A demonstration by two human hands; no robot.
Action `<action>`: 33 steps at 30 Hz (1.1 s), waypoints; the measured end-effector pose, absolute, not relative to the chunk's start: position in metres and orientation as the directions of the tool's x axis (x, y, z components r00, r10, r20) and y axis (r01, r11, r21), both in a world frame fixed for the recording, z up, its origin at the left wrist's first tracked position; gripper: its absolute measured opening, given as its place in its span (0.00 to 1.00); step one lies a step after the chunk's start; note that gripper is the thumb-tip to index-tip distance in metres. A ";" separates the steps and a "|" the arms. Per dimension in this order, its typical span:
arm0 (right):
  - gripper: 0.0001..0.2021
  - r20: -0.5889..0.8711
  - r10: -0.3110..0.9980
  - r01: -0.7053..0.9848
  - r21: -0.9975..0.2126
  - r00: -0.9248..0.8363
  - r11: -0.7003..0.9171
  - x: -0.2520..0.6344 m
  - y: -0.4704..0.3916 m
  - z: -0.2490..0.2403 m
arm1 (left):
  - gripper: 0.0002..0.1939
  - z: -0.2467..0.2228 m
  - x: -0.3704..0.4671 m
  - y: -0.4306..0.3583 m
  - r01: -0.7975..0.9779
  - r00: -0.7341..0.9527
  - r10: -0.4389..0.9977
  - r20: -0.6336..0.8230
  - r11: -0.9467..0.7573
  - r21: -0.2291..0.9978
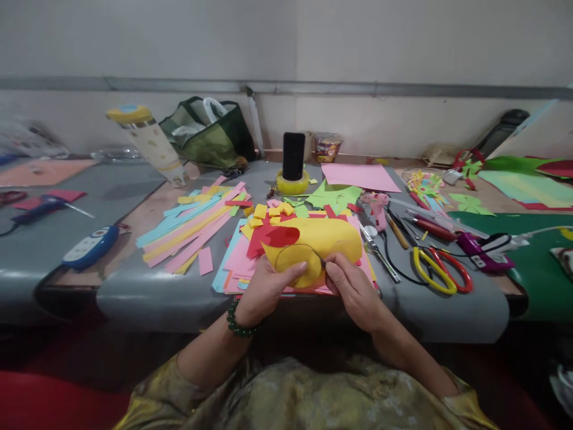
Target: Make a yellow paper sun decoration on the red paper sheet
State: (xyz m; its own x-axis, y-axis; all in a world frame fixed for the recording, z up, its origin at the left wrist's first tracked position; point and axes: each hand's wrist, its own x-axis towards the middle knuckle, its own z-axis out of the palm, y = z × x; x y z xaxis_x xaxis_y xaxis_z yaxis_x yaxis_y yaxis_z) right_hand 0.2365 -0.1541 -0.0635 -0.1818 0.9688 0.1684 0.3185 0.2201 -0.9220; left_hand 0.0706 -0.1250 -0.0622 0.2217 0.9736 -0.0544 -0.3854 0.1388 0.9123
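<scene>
Pinched under the thumb of my left hand (268, 283) is a rounded piece of yellow paper (299, 266), with a thin dark curved line along its upper edge. My right hand (351, 283) is closed at the paper's right side. A small dark tip shows at its fingers, but what it belongs to is hidden. Right behind the hands lies a curled sheet of yellow paper (338, 233), beside a red paper piece (280, 237) and small yellow paper squares (259, 212). Under them is a stack of coloured paper (235, 263).
Coloured paper strips (192, 224) lie to the left. A phone (293, 156) stands in a yellow tape roll (292, 183) at the back. On the right are a pink glue gun (377, 206), a cutter knife (382, 254), yellow-handled scissors (434, 272) and red-handled scissors (461, 278).
</scene>
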 end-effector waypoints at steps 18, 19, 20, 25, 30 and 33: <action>0.21 0.173 0.968 0.335 -0.914 -0.183 0.227 0.237 -0.156 -0.059 | 0.17 -0.045 0.061 -0.123 -0.321 0.342 0.931 -0.131 0.247 0.914; 0.22 0.174 0.967 0.335 -0.914 -0.184 0.228 0.237 -0.156 -0.059 | 0.18 -0.044 0.061 -0.123 -0.319 0.344 0.929 -0.139 0.255 0.913; 0.22 0.174 0.967 0.335 -0.914 -0.184 0.228 0.237 -0.157 -0.059 | 0.18 -0.043 0.060 -0.122 -0.317 0.346 0.927 -0.145 0.260 0.912; 0.22 0.175 0.965 0.332 -0.914 -0.194 0.233 0.237 -0.158 -0.058 | 0.17 -0.043 0.060 -0.122 -0.312 0.367 0.919 -0.146 0.270 0.911; 0.23 0.168 0.967 0.316 -0.922 -0.190 0.222 0.237 -0.156 -0.061 | 0.17 -0.045 0.058 -0.122 -0.271 0.366 0.914 -0.176 0.286 0.919; 0.23 0.165 0.968 0.319 -0.922 -0.191 0.221 0.237 -0.156 -0.062 | 0.18 -0.046 0.057 -0.122 -0.265 0.364 0.914 -0.180 0.287 0.921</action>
